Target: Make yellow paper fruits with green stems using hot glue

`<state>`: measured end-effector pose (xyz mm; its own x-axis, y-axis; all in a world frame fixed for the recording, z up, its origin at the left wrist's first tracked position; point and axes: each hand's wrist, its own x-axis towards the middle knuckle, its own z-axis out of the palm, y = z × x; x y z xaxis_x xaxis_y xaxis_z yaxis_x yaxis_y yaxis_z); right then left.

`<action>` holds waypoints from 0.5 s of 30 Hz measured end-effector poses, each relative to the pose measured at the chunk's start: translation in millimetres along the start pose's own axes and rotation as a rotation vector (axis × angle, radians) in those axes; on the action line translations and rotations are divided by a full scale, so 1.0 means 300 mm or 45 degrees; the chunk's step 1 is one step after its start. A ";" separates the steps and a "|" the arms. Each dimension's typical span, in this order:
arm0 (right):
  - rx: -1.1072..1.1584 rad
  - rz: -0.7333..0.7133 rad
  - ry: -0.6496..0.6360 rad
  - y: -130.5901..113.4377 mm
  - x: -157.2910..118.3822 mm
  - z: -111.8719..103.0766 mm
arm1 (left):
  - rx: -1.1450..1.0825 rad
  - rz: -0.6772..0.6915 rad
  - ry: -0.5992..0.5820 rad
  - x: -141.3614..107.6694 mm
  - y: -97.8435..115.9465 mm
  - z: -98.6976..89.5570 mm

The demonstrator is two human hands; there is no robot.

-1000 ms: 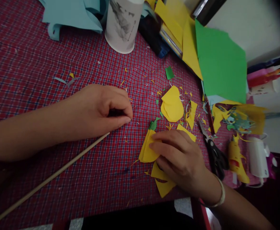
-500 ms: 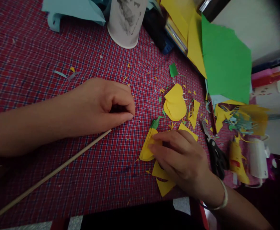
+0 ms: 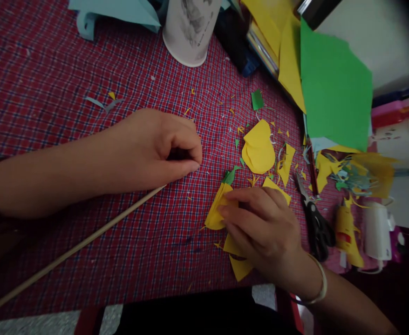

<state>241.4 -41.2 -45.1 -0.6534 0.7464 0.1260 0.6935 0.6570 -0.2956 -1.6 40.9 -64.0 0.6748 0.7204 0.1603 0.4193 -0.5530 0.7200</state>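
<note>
My left hand (image 3: 171, 151) rests on the checked cloth, fingers curled and thumb pressed to the forefinger; nothing shows between them. Just below it ends a thin wooden stick (image 3: 85, 242), which runs off to the lower left. With thumb and fingertips, my right hand (image 3: 265, 228) grips a folded yellow paper piece with a green paper tip (image 3: 214, 211), lying on the cloth. Under and beside this hand are yellow paper scraps (image 3: 241, 269). Farther back lie rounded yellow paper petals (image 3: 260, 151), overlapping one another.
Black-handled scissors (image 3: 318, 230), a yellow glue gun (image 3: 344, 228) and a white plug-like device (image 3: 375, 230) lie at the right. Behind are green paper (image 3: 335, 93), yellow sheets (image 3: 290, 65), a paper cup (image 3: 189, 32) and light-blue paper (image 3: 120, 13). Small clippings litter the checked cloth (image 3: 44, 111).
The view has shifted slightly, so everything sits a little farther right and higher. Both hands keep nearly the same pose, the right still on the yellow paper piece.
</note>
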 end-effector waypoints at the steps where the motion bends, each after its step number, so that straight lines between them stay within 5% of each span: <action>1: -0.018 0.018 0.014 -0.002 -0.003 -0.002 | -0.003 0.005 -0.001 -0.001 0.000 -0.001; 5: -0.075 0.031 0.076 -0.013 -0.017 -0.016 | -0.007 -0.015 -0.027 -0.003 0.006 -0.005; 15: 0.072 -0.104 -0.070 -0.016 -0.015 0.011 | -0.009 0.028 0.003 -0.004 -0.002 0.002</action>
<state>240.0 -47.9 -47.5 -0.7239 0.6826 0.1004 0.6199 0.7074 -0.3395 -2.3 40.2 -65.1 0.6823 0.7091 0.1777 0.4002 -0.5657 0.7209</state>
